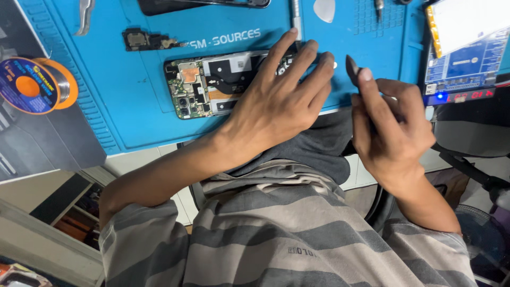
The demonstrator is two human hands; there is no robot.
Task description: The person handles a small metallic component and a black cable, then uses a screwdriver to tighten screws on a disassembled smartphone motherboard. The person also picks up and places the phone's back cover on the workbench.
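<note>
Overhead, a blue work mat point(133, 106) was seen covering most of the bench, with a grey surface at its left edge. A striped grey shirt point(276, 234) filled the lower frame.

An opened phone point(212, 85), back cover off and boards exposed, was laid flat near the mat's front edge, roughly centre. Its right end was covered by the left hand point(281, 101), which was spread flat, fingers splayed and nothing gripped; the phone was simply pressed down under the fingertips.

The right hand point(390, 130) was held just off the mat's front edge, to the right of the phone and apart from it. It was curled loosely around a dark pointed tool point(351, 68), pinched between thumb and forefinger with the tip up. What kind of tool could not be told.

A test box point(462, 69) with a red readout was set at the far right. A solder spool point(34, 85), orange-cored, was placed on the grey surface at left. A small removed board point(143, 40) was left on the mat above the phone, tweezers point(85, 16) at top left, and a white pick point(324, 9) near the top edge.
</note>
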